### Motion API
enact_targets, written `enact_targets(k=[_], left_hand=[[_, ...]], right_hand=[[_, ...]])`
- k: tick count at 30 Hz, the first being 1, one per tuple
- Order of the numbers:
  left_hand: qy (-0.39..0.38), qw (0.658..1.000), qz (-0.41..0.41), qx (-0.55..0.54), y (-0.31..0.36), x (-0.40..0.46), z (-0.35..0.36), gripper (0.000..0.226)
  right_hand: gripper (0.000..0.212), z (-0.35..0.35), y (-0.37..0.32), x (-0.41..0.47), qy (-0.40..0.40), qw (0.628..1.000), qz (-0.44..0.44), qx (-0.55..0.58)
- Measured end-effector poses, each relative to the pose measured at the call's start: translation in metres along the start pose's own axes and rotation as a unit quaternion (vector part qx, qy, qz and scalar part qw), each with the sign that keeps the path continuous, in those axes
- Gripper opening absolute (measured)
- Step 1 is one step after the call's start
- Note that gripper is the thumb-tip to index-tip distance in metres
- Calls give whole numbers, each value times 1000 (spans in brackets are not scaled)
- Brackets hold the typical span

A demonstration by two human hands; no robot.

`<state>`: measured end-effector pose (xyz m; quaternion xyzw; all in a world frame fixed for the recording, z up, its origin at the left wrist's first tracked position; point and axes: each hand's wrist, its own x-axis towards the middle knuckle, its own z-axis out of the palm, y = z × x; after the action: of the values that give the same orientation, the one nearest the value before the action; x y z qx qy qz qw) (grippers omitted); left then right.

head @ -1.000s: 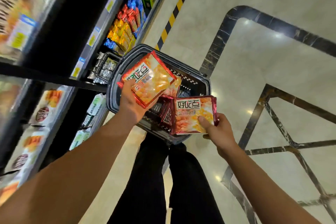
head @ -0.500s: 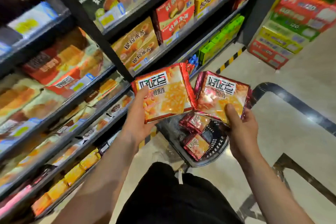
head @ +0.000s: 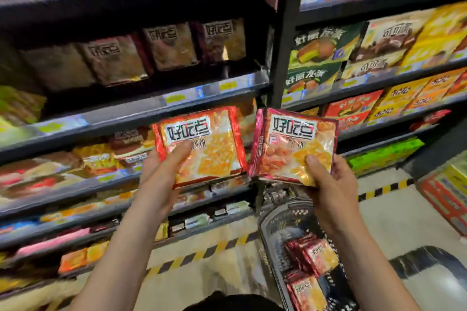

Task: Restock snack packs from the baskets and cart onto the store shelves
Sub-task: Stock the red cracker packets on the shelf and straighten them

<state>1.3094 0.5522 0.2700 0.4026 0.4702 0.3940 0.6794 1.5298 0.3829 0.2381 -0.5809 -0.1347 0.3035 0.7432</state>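
My left hand (head: 161, 174) grips a red and orange snack pack (head: 202, 146) by its lower left corner, thumb on its face. My right hand (head: 331, 184) grips a similar red snack pack (head: 290, 144) by its lower right corner. Both packs are held up side by side in front of the shelves. On the shelf above stand matching snack packs (head: 171, 45) in a row, in shadow. A dark basket (head: 275, 225) on the floor at the lower right holds several more red packs (head: 313, 257).
Black shelving fills the view, with a vertical post (head: 285, 58) between two bays. Boxed cakes (head: 321, 45) stock the right bay. Low shelves hold small bars. A yellow and black floor stripe (head: 202, 255) runs along the shelf base. Stacked cartons (head: 447, 189) stand at far right.
My view swung up from the basket to face the shelves. Both hands lifted their packs from over the basket to shelf height; the grips stayed the same.
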Motion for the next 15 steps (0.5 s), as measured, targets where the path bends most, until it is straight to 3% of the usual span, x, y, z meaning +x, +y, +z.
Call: enact_targets(k=[2,5,8,11,15], left_hand=[[15,999,33,1,12,6,-23,52],[48,996,72,-4,29,20,-54,40],[80,991,103,10,43,35,-80,38],[89,988,123,13,59,50,-104,37],[106,986,127,24,87,68,-132,29]], right_hand=[[60,27,3,3,-25,1000,0,-2],[43,61,8,9,-46,999,5,-5],[54,91,12,15,-69,997,-2,-27],[40,121,13,24,-76,997,-8,-34],[47,159,13,32,-107,991,-15,-84]])
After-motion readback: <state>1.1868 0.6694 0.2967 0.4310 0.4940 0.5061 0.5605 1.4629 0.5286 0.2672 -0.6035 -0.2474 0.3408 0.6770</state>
